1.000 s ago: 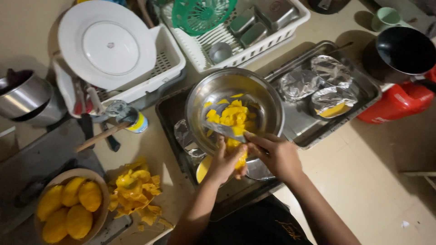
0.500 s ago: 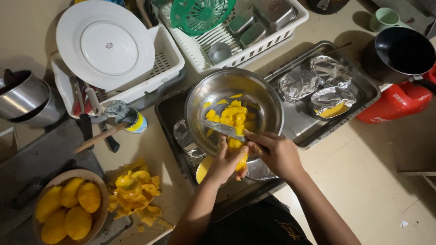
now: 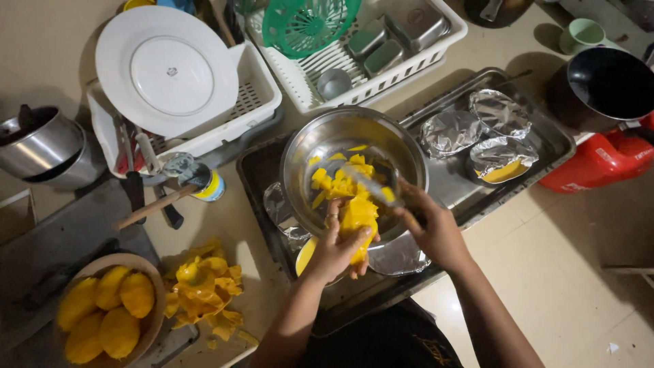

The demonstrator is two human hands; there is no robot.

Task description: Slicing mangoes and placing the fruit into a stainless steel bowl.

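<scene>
Your left hand (image 3: 335, 247) is wrapped around a peeled yellow mango (image 3: 359, 219), fingers closed on its lower half, while your right hand (image 3: 429, 228) is clenched on the handle of a knife (image 3: 371, 185) whose blade looks to be laid across the top of the fruit, though it is blurred. The mango sits at the near rim of the steel bowl (image 3: 354, 170), partly over it, so that cut flesh falls in among the mango pieces (image 3: 337, 180) already heaped inside. Its long axis runs roughly away from you, the upper end pointing into the bowl and the lower end buried in your palm. To cut well, I judge you should keep the left fingertips below the blade line, draw the knife in short strokes away from the palm, and turn the fruit against the stone rather than forcing the edge. Under the bowl lies a dark metal tray (image 3: 259, 177); right of the bowl on that tray stand three foil-covered dishes (image 3: 501, 136). Beyond the bowl is a white dish rack (image 3: 422, 54) with a green basket (image 3: 306, 24); left of the bowl, a white plate (image 3: 167, 71); nearer you and left, a heap of mango peel (image 3: 204, 289) and a wooden bowl of peeled mangoes (image 3: 109, 310).
</scene>
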